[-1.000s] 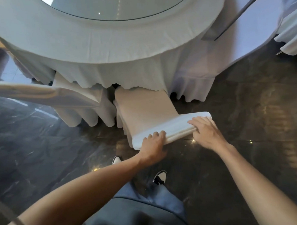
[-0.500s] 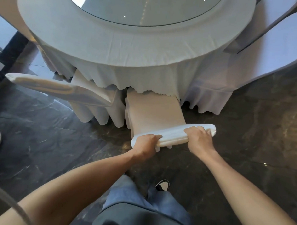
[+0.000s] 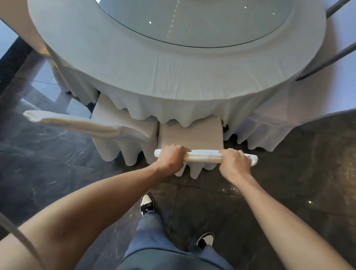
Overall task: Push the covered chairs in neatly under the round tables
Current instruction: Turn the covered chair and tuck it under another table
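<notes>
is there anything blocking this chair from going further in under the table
Nothing visible blocks it. Both hands, left hand and right hand, grip the top of the covered chair, whose seat front already sits under the tablecloth hem. The neighbouring chair stands alongside its left. Under the cloth is hidden.

I see a dark shiny floor [image 3: 305, 163] made of big stone tiles with thin pale streaks — small spots of light shine on it. On the far left, brighter floor tiles [image 3: 7, 38] look bluish. At the top right, more white cloth [image 3: 344, 80] hangs down — I cannot tell what it covers.
</notes>
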A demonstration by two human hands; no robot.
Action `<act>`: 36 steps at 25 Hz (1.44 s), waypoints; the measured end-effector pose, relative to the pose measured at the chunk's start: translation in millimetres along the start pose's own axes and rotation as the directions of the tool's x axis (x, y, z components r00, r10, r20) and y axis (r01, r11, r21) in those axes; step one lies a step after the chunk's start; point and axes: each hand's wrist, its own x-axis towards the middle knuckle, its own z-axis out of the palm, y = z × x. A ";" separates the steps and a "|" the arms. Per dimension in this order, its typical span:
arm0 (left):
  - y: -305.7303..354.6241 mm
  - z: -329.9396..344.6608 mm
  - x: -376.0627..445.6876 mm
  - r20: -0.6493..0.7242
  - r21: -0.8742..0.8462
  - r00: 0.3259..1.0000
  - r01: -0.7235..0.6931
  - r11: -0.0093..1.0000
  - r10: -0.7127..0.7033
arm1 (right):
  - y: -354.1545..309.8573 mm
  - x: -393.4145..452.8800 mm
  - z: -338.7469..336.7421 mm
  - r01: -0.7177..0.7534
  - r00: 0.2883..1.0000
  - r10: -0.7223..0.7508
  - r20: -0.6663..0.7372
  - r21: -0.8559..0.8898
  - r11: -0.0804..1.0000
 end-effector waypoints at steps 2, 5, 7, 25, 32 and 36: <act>-30.9 -16.4 10.6 0.002 0.018 0.999 -0.043 0.999 0.043 | -31.1 8.8 -0.3 -0.036 0.999 0.036 0.015 0.008 0.999; -63.9 -44.2 20.2 -0.020 0.122 0.992 -0.118 0.985 0.121 | -70.9 19.7 -5.6 -0.029 0.999 0.028 0.035 0.029 0.999; -80.7 -61.7 26.0 -0.005 0.198 0.988 -0.153 0.968 0.157 | -93.8 28.2 -9.4 -0.040 0.997 0.038 0.060 0.034 0.999; -280.1 -166.0 27.3 -0.105 0.407 0.983 0.180 0.896 -0.150 | -216.0 52.0 -8.3 0.197 0.978 -0.204 -0.040 -0.132 0.971; -304.3 -172.4 20.9 -0.138 0.413 0.989 0.104 0.905 -0.050 | -206.8 65.9 -25.0 0.179 0.984 -0.177 0.032 -0.217 0.959; -320.9 -187.7 6.9 -0.163 0.409 0.986 0.109 0.906 -0.045 | -198.5 79.0 -39.8 0.170 0.985 -0.163 0.048 -0.240 0.956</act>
